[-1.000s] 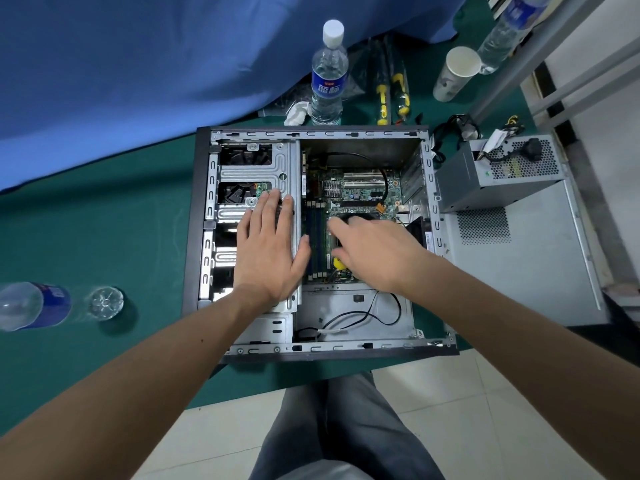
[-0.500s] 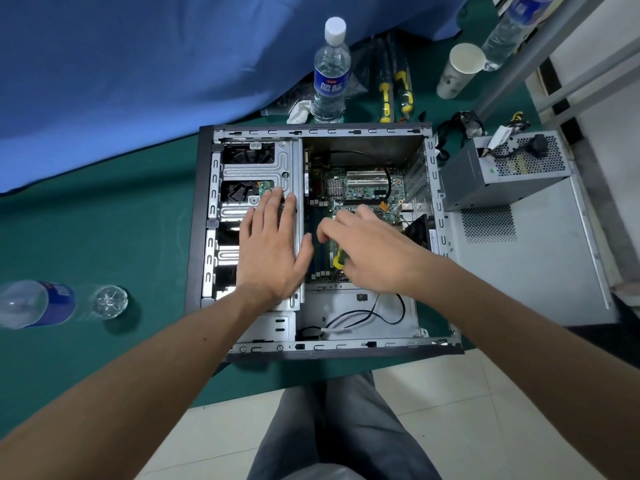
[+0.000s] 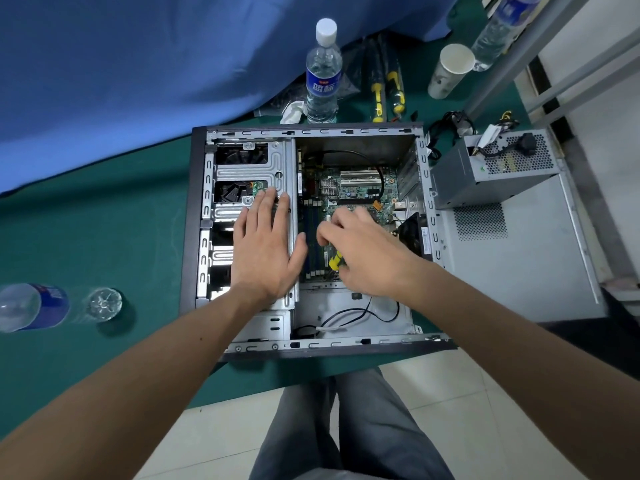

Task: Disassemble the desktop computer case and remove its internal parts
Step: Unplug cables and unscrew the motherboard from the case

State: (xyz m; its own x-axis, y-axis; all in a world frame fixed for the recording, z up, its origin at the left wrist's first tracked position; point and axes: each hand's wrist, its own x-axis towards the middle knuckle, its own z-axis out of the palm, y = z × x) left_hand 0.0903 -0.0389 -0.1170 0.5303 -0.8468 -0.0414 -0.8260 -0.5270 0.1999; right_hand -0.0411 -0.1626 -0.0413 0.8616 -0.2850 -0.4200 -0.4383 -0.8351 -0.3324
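The open desktop case (image 3: 188, 220) lies on its side on the green table. Inside it, the green motherboard (image 3: 349, 188) shows at the centre, with the silver drive cage (image 3: 249, 168) to its left. My left hand (image 3: 265, 249) rests flat, fingers straight, on the drive cage. My right hand (image 3: 363, 247) is over the motherboard, fingers curled round a yellow-handled screwdriver (image 3: 335, 260) whose tip is hidden under the hand. A removed grey power supply (image 3: 491, 171) sits on the detached side panel (image 3: 519, 265) to the right.
Behind the case stand a water bottle (image 3: 323, 74), two yellow-and-black screwdrivers (image 3: 386, 88) and a paper cup (image 3: 450, 69). A bottle (image 3: 31, 306) lies at the far left beside a clear cap-like piece (image 3: 104, 304). Blue cloth (image 3: 138, 64) covers the back. Black cables (image 3: 360, 315) lie in the case's near bay.
My right hand has shifted slightly left over the motherboard and its fingers have curled more round the yellow handle. The left hand has stayed flat on the drive cage.
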